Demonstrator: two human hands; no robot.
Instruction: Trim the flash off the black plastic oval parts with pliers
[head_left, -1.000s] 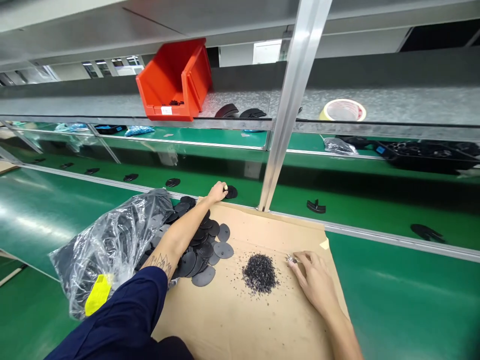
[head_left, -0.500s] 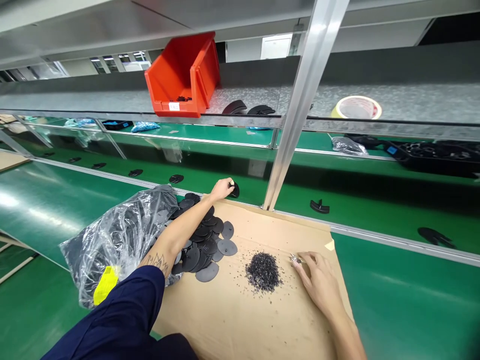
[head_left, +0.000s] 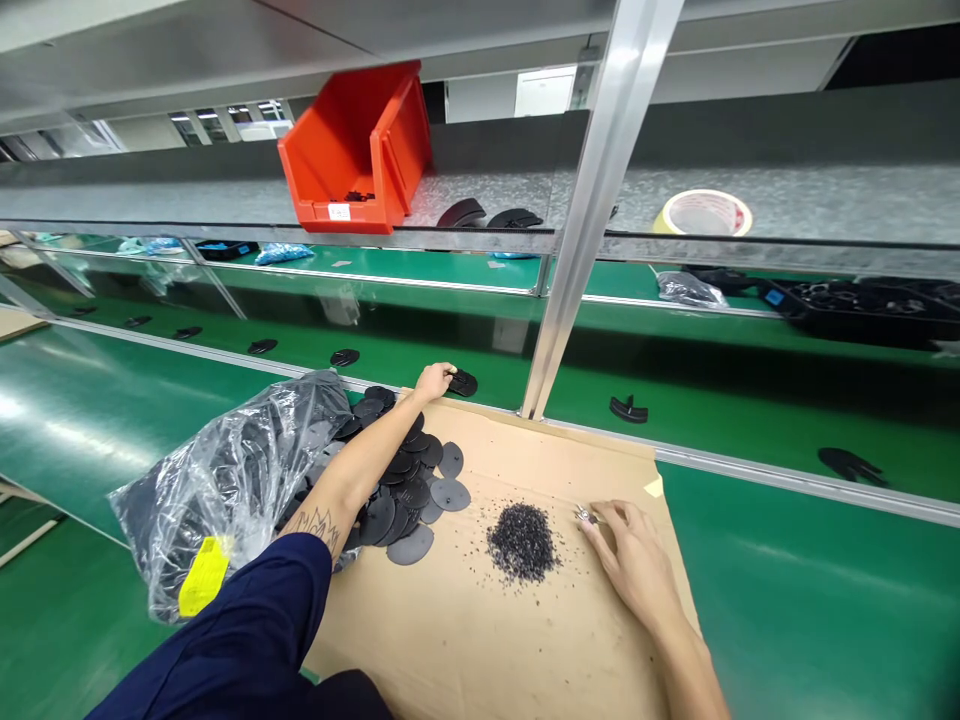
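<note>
My left hand (head_left: 435,381) reaches over the far edge of the cardboard, its fingers pinched at the left edge of a black oval disc (head_left: 464,384). The disc lies flat on the green belt. In my right hand (head_left: 637,560), thumb and fingers are closed on a small shiny metal tool (head_left: 586,515); its exact kind is hard to make out. Left of that tool is a pile of tiny black pieces (head_left: 523,542) on the cardboard (head_left: 525,640). Loose black oval discs (head_left: 411,545) are heaped under my left forearm, beside a clear plastic bag (head_left: 225,470) of dark parts.
A metal post (head_left: 574,240) rises right of my left hand. An orange bin (head_left: 390,170) and a tape roll (head_left: 705,213) sit on the shelf above. Other black parts (head_left: 628,409) are spaced along the green belt (head_left: 720,420). A black tray (head_left: 847,310) lies further back.
The disc in my left hand has gone from tilted to flat on the belt. My right hand keeps its place with the metal tool. The view has shifted slightly.
</note>
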